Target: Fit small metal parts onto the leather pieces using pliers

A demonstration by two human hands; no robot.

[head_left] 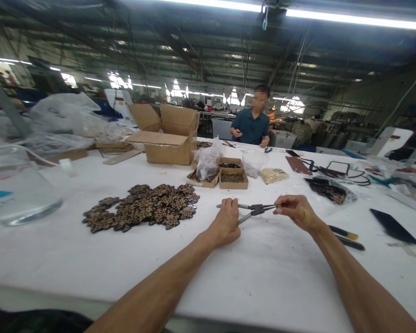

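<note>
My left hand [227,221] is wrapped around the handles of a pair of long-nosed pliers [258,209], held just over the white table. The pliers' handles are spread apart and their thin jaws point right. At the jaw tips, my right hand [296,210] pinches with thumb and forefinger; whatever is between those fingers is too small to make out. Left of my hands lies a heap of leopard-print flower-shaped pieces [149,206] with dark edges. Beyond the pliers, a small cardboard box [233,186] holds many tiny brownish parts.
An open carton [169,150] stands at the back left. A clear plastic jug [17,194] is at the far left. Dark-handled tools [348,243] and a black flat piece [394,225] lie right. A person [251,125] is across the table [100,268].
</note>
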